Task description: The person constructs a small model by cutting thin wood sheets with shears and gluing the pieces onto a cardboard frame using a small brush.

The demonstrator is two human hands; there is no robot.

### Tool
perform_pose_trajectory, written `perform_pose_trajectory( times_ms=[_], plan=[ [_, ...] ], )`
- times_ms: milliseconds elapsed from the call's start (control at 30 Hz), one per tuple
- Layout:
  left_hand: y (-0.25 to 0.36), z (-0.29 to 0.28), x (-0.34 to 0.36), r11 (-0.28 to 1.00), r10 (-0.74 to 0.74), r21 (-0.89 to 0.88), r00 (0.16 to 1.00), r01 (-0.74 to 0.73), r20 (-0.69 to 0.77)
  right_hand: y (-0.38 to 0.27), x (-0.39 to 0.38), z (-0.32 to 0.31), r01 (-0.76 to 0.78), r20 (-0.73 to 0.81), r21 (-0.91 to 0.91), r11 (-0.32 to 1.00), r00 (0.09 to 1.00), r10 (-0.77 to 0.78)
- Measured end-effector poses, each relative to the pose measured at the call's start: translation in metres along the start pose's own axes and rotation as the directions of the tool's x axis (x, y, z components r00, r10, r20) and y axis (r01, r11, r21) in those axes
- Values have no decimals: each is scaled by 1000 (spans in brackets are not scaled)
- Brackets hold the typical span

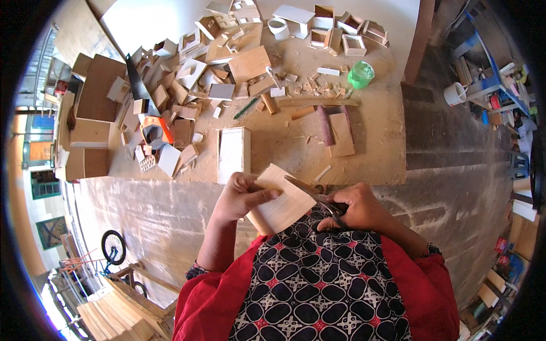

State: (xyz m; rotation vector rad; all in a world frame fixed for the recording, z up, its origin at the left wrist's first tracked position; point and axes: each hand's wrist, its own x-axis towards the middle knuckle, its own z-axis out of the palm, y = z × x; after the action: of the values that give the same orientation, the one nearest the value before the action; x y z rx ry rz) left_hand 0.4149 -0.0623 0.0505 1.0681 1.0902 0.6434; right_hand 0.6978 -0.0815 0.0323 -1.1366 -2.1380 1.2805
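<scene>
My left hand point(245, 196) pinches a thin, pale tan sheet point(283, 203) with wood-like grain, thumb on top, above my lap. The sheet's lower left edge curls over. In my right hand point(359, 206) is a pair of scissors point(321, 200), my fingers round the dark handles. The scissor blades lie at the sheet's upper right edge; whether they bite into it I cannot tell. Just beyond my left hand, at the table's near edge, a shallow wooden box with a white face point(233, 153) rests on the table point(273, 145).
A handsaw with an orange handle point(166, 129) lies among wood offcuts at the left. Farther right are a reddish-brown rolled sheet point(325, 126), a green tub point(360, 75) and a green pencil-like stick point(245, 108). Small wooden boxes point(354, 45) and a white cup point(278, 28) stand at the back.
</scene>
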Motion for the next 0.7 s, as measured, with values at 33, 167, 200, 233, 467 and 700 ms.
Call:
perform_pose_trajectory(
  times_ms=[33, 167, 200, 233, 467, 700],
  plan=[
    [-3, 1, 1, 1000, 6, -1, 1000, -6, 11, -2, 1, 0, 2, -9, 16, 1000, 1000, -2],
    [-9, 2, 2, 998, 32, 57, 1000, -31, -1, -4, 0, -1, -15, -16, 19, 1000, 1000, 15],
    [-8, 4, 3, 998, 36, 52, 999, -36, -2, -3, 0, -1, -9, -21, 28, 1000, 1000, 9],
    [-6, 5, 3, 998, 41, 45, 999, -41, -4, -2, -1, 0, -2, -27, 38, 999, 1000, 3],
    [-15, 2, 6, 997, 37, 75, 999, -37, 1, 6, -2, 5, 66, -78, 36, 997, 995, -63],
    [-15, 7, 15, 987, -5, 163, 998, -4, 55, 9, -1, 12, -15, -97, -29, 999, 995, 13]
  ],
)
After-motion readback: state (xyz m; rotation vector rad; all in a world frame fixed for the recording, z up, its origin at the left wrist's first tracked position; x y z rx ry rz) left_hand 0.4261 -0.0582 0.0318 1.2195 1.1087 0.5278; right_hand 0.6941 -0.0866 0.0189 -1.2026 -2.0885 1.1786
